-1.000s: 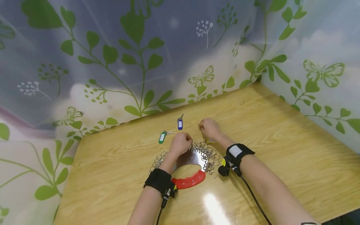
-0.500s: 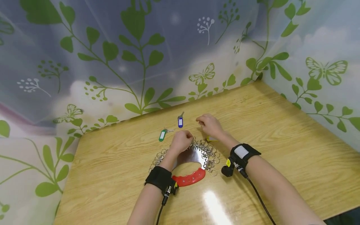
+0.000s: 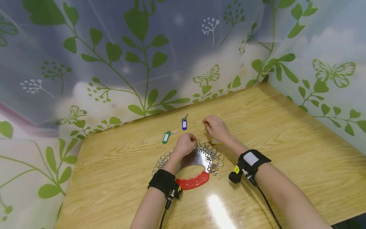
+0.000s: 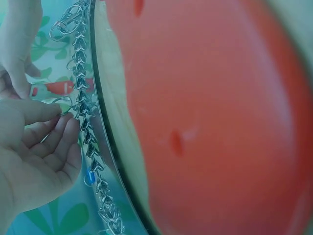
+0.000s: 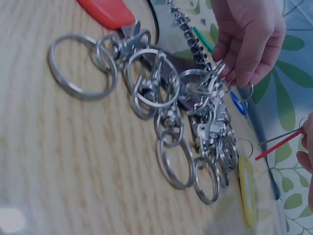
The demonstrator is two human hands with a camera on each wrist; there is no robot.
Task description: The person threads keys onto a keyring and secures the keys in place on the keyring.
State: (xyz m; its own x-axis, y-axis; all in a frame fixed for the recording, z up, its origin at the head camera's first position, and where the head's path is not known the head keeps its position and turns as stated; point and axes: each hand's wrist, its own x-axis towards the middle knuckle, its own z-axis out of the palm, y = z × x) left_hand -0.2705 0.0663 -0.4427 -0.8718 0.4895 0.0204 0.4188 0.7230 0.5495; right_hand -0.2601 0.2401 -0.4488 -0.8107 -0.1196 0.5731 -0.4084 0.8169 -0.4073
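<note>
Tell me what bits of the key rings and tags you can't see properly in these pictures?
- Yellow tag: head view, mostly behind the right hand.
- What that hand pinches: too small in head view; cut by the right wrist view's edge.
- Red handle: left wrist view, a close blur.
- Left hand covers some key rings.

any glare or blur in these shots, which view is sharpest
Head view: sharpest overall, though a bright glare patch lies on the glossy table near the front edge, and the walls bend at the frame edges. Left wrist view: the red handle fills the frame as a soft blur; only the ring chain is fairly crisp. Right wrist view: near key rings readable, the yellow tag soft.
</note>
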